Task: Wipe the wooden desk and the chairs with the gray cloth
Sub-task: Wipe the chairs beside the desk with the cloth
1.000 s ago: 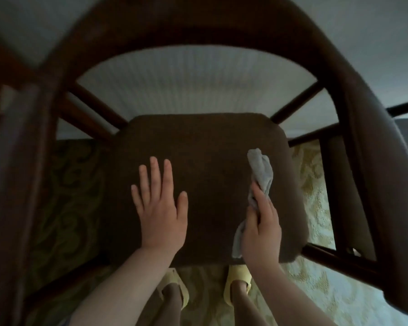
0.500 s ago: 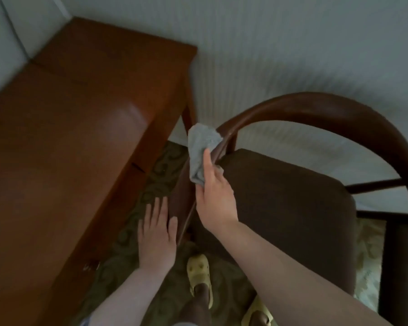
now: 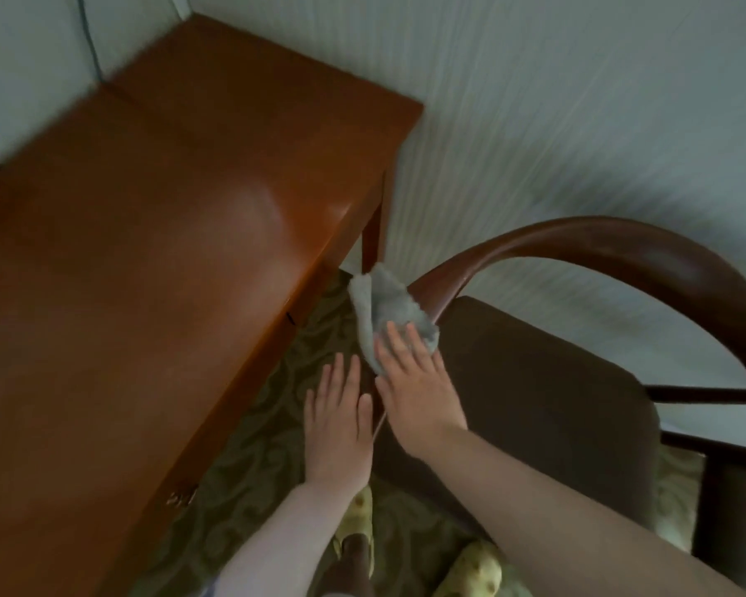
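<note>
I saw the right hand (image 3: 414,381) laid on the gray cloth (image 3: 384,312), fingers nearly straight, pressing it against the curved wooden rail of the chair (image 3: 621,252) at its left end; whether the thumb hooked under the cloth I could not tell. The cloth bunched ahead of the fingertips, draped over the rail. The left hand (image 3: 341,420) hovered flat and empty just beside the right, fingers spread, over the patterned carpet (image 3: 276,424). The wooden desk (image 3: 147,252) stood to the left, near but apart.
</note>
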Motion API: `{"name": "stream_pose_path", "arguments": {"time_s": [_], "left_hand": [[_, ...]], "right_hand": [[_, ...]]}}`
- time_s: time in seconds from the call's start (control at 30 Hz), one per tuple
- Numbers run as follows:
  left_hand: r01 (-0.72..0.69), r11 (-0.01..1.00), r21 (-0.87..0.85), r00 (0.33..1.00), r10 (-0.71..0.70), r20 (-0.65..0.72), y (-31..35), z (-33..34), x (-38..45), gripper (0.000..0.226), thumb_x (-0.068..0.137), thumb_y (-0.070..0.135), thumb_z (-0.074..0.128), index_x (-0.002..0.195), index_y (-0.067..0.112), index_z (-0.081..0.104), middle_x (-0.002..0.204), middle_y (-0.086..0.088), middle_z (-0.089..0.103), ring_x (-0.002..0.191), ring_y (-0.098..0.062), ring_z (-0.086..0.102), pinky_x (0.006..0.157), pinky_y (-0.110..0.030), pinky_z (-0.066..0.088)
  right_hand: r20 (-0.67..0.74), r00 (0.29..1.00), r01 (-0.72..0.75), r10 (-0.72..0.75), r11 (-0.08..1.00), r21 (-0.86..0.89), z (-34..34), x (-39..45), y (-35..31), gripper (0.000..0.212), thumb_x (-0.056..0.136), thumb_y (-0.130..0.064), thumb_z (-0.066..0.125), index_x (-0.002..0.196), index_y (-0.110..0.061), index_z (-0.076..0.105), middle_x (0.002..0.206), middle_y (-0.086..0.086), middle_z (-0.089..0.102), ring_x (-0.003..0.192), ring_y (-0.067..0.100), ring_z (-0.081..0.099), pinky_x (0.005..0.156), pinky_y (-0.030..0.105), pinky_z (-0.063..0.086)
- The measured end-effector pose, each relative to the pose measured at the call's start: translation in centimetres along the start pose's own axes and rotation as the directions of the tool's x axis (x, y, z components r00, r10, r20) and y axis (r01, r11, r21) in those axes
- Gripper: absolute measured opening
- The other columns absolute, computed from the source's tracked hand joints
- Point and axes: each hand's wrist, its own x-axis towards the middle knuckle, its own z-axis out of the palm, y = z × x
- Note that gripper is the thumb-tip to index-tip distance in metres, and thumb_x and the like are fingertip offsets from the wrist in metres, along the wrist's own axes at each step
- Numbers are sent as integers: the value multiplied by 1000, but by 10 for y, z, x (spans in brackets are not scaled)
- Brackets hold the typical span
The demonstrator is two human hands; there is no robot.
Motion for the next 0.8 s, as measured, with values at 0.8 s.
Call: {"name": "stream_pose_path", "arguments": {"time_s": [0.8], "left_hand": [[-56,969,242,994,77,-80,70,15,100,67,99,41,30,149,19,-9,160,-4,-3,147,-19,-3,120,-43,7]], "right_hand": [[-128,991,12,-35,984,-179,-59,80,65,48,99,-32,35,146,-21,34,154,7,29,147,30,9,118,52,-4]]}}
